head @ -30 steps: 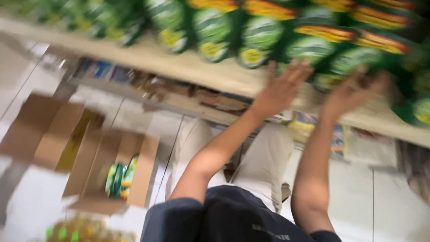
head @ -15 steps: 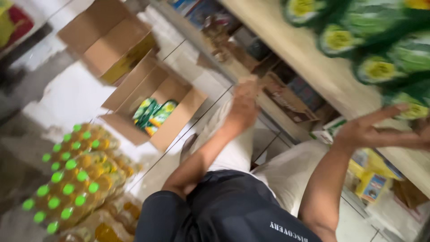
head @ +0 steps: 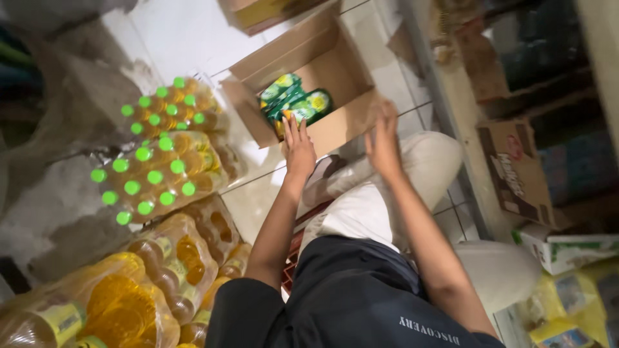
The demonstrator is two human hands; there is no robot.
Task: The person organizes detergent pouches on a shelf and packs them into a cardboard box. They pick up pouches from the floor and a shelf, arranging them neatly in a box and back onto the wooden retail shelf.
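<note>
On the tiled floor, green packets [head: 295,103] in a cardboard box [head: 348,71] lie just beyond the open, empty left hand [head: 299,147] and right hand [head: 384,143].

Matt brown cardboard box [head: 335,77] holds glossy green plastic pouches [head: 296,103]; floor tiles [head: 187,32] shine smooth.
</note>
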